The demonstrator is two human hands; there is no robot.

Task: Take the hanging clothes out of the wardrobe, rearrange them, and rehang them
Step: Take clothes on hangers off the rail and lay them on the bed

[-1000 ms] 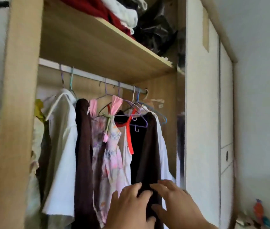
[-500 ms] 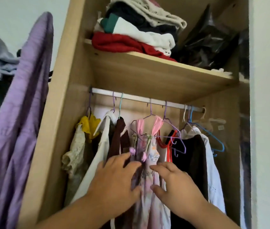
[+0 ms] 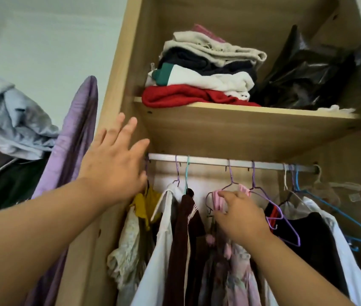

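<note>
left hand (image 3: 113,166) has risen to the rail (image 3: 230,162), fingers spread, empty; right hand (image 3: 239,219) fingers pinch the pink dress (image 3: 237,268).

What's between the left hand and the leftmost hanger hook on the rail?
Nothing visible. The left hand is open, fingers spread, right at the left end of the rail, beside the wardrobe's side panel. It partly hides the hook there, so contact is unclear. The right hand is on the pink floral dress.
</note>
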